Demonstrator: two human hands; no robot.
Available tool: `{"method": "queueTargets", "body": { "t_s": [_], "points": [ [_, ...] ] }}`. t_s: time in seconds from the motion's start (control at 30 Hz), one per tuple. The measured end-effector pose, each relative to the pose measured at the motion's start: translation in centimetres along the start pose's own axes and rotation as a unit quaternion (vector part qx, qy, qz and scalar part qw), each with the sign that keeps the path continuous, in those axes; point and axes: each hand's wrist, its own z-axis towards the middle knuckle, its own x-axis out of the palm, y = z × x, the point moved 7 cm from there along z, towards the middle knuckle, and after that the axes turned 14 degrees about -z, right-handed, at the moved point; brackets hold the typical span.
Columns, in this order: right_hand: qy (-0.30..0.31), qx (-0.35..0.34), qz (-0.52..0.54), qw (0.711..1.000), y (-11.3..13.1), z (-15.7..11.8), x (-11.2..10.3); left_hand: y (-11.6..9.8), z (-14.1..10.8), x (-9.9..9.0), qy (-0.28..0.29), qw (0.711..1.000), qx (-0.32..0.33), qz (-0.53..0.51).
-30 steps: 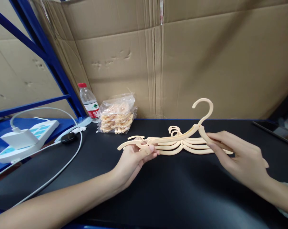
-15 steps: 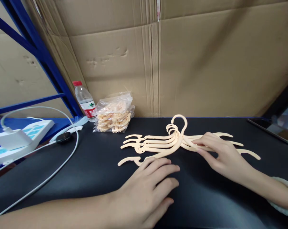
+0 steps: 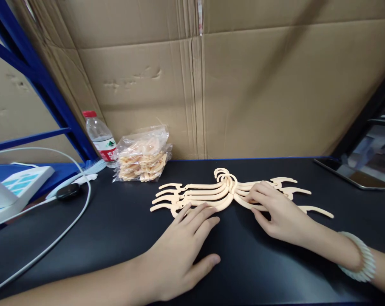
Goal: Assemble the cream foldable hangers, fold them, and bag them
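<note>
Several cream plastic hangers [image 3: 208, 192] lie overlapped in a row on the black table, their hooks bunched at the middle. My left hand [image 3: 188, 244] is open, its fingertips resting on the left arm of the nearest hanger and its thumb spread away. My right hand [image 3: 272, 208] is closed around the right arm of the nearest hanger, thumb on the near side and fingers on the far side. That hand covers part of the hangers' right arms.
A plastic bag [image 3: 144, 155] of cream parts and a red-capped bottle [image 3: 103, 140] stand at the back left. White cables and a power strip [image 3: 23, 182] lie at the left. A flat dark device [image 3: 348, 172] is at the right.
The nearest hanger's hook, upright before, now lies lower among the other hooks. The hanger sits closer against the others. My left thumb has spread out, and the view has shifted right.
</note>
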Motion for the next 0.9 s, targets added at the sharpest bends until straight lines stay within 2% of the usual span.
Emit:
{"method": "queueTargets", "body": {
  "t_s": [0.13,0.27,0.4,0.5,0.73,0.8,0.83,0.9],
  "points": [
    [0.006,0.012,-0.018,1.000,-0.1,-0.1,0.1,0.5,0.2,-0.1,-0.016,1.000,0.000,0.020],
    [0.002,0.038,-0.046,0.998,-0.7,-0.2,0.6,2.1,0.9,-0.5,-0.036,0.996,-0.027,0.083],
    [0.086,0.025,-0.092,0.992,-1.6,-0.1,2.8,4.2,2.3,-1.1,-0.033,0.989,-0.069,0.125],
    [0.140,0.016,-0.092,0.986,-2.7,0.5,3.9,5.2,3.7,-1.6,-0.019,0.990,-0.071,0.121],
    [0.127,0.024,-0.098,0.987,-6.0,3.5,5.2,8.4,7.6,-2.4,-0.025,0.996,-0.038,0.071],
    [0.120,0.014,-0.108,0.987,-6.4,4.1,5.5,8.2,8.3,-3.3,-0.051,0.997,-0.031,0.046],
    [0.115,0.013,-0.113,0.987,-6.6,4.2,5.6,7.4,8.4,-4.1,-0.076,0.997,-0.018,0.025],
    [0.100,0.029,-0.120,0.987,-6.8,4.3,5.3,4.2,7.8,-6.8,-0.148,0.988,0.036,-0.038]
  ]
}}
